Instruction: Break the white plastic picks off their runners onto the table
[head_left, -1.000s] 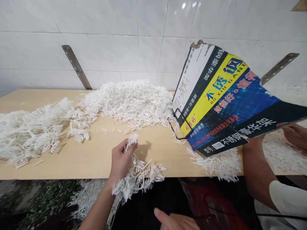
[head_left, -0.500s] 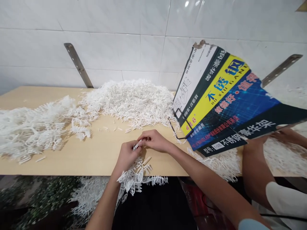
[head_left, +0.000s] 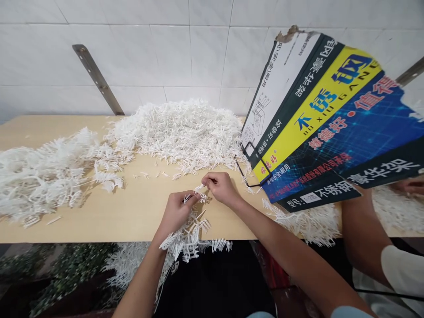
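Note:
Near the front edge of the wooden table (head_left: 139,221), my left hand (head_left: 177,212) is closed on white plastic pieces that poke out between thumb and fingers. My right hand (head_left: 220,187) pinches the end of a small white piece just to the right of it. Branched white plastic strands (head_left: 190,238) hang from below my left hand over the table edge. Behind my hands lies a big heap of white pieces (head_left: 182,130).
A tangle of white strands (head_left: 43,172) covers the table's left. A printed cardboard sheet (head_left: 318,123) leans at the right, with a black wire frame (head_left: 250,183) at its lower corner. Beyond it is another person's arm (head_left: 364,234). Metal brackets (head_left: 99,81) meet the tiled wall.
My right hand has moved a little right and up, away from my left hand, with a white piece between its fingers. The view has shifted, and the cardboard looks larger.

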Motion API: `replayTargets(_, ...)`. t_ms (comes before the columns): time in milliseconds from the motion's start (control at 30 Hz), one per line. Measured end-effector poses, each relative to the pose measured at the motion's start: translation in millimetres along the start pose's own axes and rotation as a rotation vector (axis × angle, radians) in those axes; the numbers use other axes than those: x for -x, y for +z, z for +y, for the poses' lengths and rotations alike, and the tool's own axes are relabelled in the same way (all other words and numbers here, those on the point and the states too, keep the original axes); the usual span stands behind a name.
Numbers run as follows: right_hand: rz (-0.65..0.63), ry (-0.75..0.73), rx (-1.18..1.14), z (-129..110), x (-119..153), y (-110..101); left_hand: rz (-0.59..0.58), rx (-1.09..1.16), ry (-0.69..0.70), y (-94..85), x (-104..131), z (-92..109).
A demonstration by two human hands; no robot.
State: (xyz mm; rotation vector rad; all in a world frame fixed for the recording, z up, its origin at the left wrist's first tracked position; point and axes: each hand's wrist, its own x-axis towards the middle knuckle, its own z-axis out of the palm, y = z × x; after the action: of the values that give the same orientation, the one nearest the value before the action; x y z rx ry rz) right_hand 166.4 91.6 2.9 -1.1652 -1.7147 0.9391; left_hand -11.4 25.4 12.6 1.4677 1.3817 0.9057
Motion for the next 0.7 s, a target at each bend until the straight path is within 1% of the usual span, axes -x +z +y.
replayTargets(67,0.007,-0.005,-0.016,2.5,-0.2,0.9,0.007,0.018,-0.016,0.0,0.5,1.3)
replayTargets(133,-0.048,0.001,-0.082,3.4,-1.2,0.2,0.017,0.042,-0.027,-0.8,1.7,1.2)
replayTargets(267,-0.261,-0.024,-0.31,-1.8,-2.3,-5.9,-0.01,0.052,-0.003,-3.4,3.6,-0.1)
replayTargets(333,-0.365,-0.062,-0.328,-5.1,-0.6,-8.5,-0.041,0.033,0.006,-4.1,3.4,0.4)
replayTargets(400,-0.418,-0.069,-0.266,-6.5,2.3,-8.9,-0.056,0.023,-0.002,-4.0,2.8,1.6)
replayTargets(467,-0.391,-0.033,-0.192,-5.9,5.1,-7.3,-0.049,0.019,-0.01,-3.2,2.1,2.8)
replayTargets(533,-0.321,0.023,-0.177,-4.5,6.5,-5.1,-0.028,0.022,-0.005,-2.1,1.5,3.1)
replayTargets(600,-0.288,0.078,-0.252,-3.5,6.0,-3.8,-0.008,0.041,0.006,-1.0,1.0,2.3)
replayTargets(700,-0.339,0.148,-0.438,-3.6,2.1,-5.5,0.012,0.065,0.004,-0.2,1.0,-0.4)
